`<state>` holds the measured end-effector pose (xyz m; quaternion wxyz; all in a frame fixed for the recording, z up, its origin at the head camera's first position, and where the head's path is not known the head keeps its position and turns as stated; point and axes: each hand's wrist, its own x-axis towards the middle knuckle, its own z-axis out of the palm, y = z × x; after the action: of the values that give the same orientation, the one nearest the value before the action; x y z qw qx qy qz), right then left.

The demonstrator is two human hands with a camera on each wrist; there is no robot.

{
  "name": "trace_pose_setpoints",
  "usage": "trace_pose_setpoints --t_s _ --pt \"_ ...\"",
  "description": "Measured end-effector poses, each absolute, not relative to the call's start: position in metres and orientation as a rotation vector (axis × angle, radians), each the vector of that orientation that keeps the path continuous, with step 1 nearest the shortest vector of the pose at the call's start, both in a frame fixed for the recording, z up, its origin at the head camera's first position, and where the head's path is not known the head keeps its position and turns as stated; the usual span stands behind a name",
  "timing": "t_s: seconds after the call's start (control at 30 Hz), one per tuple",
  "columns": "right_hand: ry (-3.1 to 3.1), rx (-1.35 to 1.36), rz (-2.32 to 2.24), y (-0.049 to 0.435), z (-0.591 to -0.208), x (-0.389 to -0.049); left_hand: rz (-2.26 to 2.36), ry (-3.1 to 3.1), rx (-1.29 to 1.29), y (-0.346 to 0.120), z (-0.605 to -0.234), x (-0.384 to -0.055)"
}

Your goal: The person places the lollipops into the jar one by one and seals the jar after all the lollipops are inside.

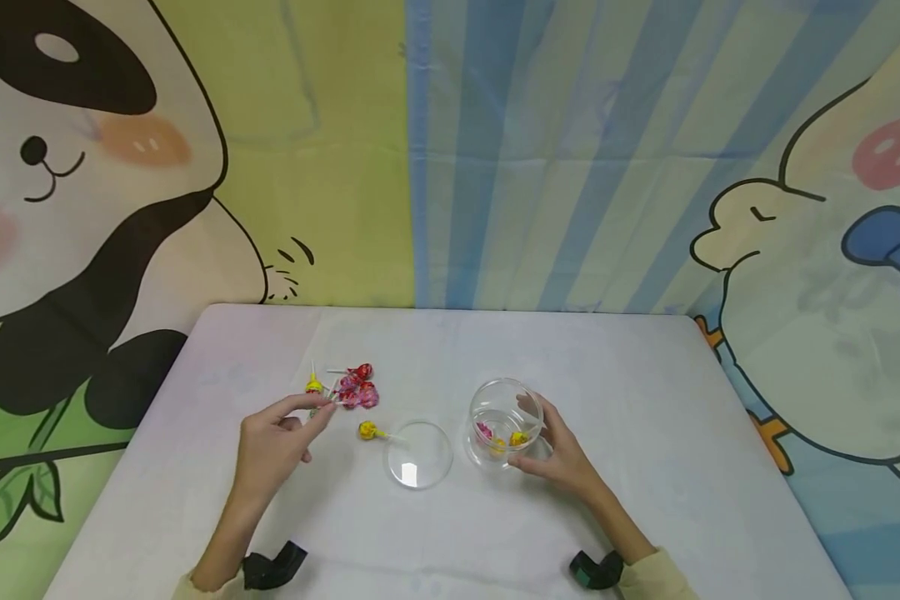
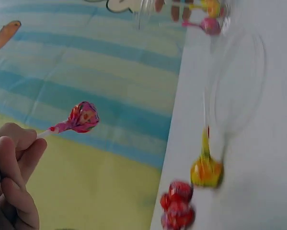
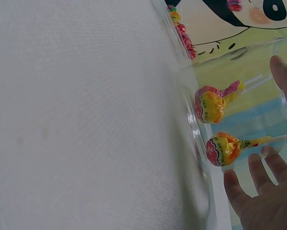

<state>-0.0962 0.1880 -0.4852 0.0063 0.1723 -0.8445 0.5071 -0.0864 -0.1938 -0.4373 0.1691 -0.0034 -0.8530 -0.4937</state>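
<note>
Left hand (image 1: 270, 446) is pinching a likely light lollipop (image 2: 84, 117) by its stick (image 2: 43, 133); right hand (image 1: 566, 457) is gripping a probably slippery clear jar (image 1: 498, 410).

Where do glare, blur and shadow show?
Head: white glare on the clear round lid; left wrist: red-wrapped round lollipops smeared, pink-and-red wrapped lollipop in the left hand sharper; right wrist: soft shadow beside the clear cylindrical jar.

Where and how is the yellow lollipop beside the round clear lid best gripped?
Probably pinch the yellow lollipop at its narrow neck, coming from above: it lies on its side, the neck is slimmer than the round candy, and the stick overlaps the clear lid in the head view.
</note>
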Motion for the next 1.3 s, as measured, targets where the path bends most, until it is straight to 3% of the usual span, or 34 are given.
trace_pose_setpoints --t_s 0.23,0.6,1.3 --pt "-2.621 0.537 1.608 0.188 -0.487 -0.096 -1.673 -2.388 -0.382 -0.128 -0.431 -0.096" --pt "-2.620 0.539 1.629 0.187 -0.488 -0.097 -1.366 -2.518 -0.772 -0.069 -0.434 -0.113" --pt "-2.636 0.566 1.591 0.190 -0.485 -0.097 -1.309 -2.703 -0.883 -0.030 -0.437 -0.126"
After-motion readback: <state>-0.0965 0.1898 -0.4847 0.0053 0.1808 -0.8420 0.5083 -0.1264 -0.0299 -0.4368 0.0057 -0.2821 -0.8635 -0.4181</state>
